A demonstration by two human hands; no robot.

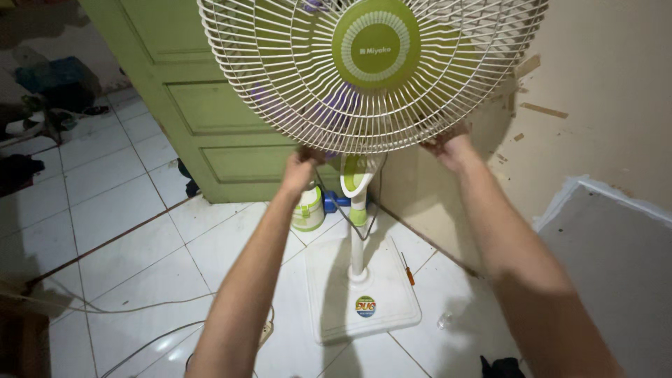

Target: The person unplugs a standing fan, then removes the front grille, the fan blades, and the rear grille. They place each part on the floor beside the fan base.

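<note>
A standing fan faces me, with a white wire guard [280,77] and a green round hub [376,43]; purple blades show behind the wires. My left hand [301,168] grips the lower left rim of the guard. My right hand [448,145] holds the lower right rim. The white pole [357,252] runs down to a square white base [364,294] on the tiled floor.
A green door [203,112] stands behind the fan, a beige wall [602,91] to the right. A small screwdriver [407,268] lies beside the base. A green-white canister [309,210] sits behind the pole. White cables [140,308] cross the floor at left; clothes lie far left.
</note>
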